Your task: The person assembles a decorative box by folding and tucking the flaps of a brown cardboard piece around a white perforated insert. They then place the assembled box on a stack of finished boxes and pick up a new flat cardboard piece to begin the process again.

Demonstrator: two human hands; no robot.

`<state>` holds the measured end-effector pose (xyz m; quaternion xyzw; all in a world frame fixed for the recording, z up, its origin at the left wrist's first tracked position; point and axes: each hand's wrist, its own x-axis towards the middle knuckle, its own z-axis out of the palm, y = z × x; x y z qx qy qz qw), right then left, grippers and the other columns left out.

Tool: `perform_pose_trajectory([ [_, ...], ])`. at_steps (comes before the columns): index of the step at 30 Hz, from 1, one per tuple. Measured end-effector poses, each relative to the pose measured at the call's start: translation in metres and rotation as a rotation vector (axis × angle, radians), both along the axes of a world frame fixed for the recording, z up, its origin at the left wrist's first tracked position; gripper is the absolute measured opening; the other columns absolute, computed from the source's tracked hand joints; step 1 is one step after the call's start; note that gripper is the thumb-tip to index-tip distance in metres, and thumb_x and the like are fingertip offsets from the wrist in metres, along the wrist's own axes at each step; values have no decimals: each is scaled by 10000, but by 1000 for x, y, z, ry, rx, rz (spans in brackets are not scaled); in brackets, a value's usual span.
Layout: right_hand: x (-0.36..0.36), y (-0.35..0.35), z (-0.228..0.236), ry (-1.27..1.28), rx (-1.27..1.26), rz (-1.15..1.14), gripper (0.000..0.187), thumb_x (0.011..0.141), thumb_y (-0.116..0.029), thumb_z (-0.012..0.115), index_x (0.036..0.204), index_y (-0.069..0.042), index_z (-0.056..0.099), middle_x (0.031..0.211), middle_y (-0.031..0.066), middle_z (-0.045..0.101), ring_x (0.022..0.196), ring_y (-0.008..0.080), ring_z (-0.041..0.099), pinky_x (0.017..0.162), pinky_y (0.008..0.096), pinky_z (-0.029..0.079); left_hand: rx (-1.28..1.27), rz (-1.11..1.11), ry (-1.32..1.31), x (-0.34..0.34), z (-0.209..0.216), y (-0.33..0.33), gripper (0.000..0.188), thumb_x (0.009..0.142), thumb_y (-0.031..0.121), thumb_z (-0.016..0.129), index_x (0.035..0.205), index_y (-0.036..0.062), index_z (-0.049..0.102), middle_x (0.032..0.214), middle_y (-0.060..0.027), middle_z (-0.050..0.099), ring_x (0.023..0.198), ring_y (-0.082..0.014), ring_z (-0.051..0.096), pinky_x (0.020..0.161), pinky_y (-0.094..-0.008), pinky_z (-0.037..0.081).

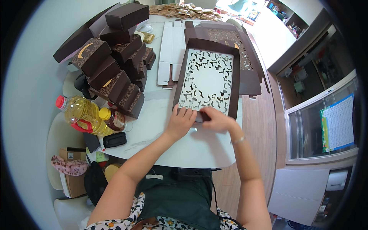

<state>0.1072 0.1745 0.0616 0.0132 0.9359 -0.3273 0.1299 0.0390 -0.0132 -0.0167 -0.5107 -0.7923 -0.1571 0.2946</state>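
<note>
A dark brown cardboard box lid (235, 76) lies open side up on the white table, its pale floor cut through with a scrollwork pattern around a plain centre. My left hand (181, 123) is closed over the lid's near wall at the left corner, fingers hooked inside. Beside it, my right hand (217, 120) grips the same near wall with fingers curled and pressed together at the edge. The palms and the wall's lower part are partly hidden by the hands.
Stacked brown boxes (119, 76) fill the left side. Near them stand an oil bottle (82, 113), a yellow-capped jar (115, 119) and a black case (114, 140). Flat grey cardboard (170, 50) and flattened brown boxes (249, 82) lie beyond the lid. Brown packets (184, 12) cover the far end.
</note>
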Motion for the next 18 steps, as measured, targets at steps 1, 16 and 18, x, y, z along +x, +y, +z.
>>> perform_pose_trajectory([
  [1,-17,9,6,-172,-308,-23,438,775,-248,658,1112,30,619,1025,139,643,987,207,593,878,352,475,21,27,5,3,-2,0,495,785,337,682,1180,53,591,1020,-68,558,960,-254,518,964,-486,392],
  [16,-123,-11,-47,-666,-909,-97,113,898,-39,572,1004,-35,612,973,44,625,880,139,599,782,275,502,154,-20,-87,-4,-12,-1,717,730,513,736,1280,87,562,1175,-93,528,1159,-276,486,1059,-470,325],
  [18,-111,-29,-13,-649,-888,-128,109,894,-16,540,976,-46,606,948,21,610,882,115,573,760,259,493,301,112,-214,1,5,-10,850,645,504,813,1336,97,528,1263,-123,506,1230,-297,470,1085,-472,333],
])
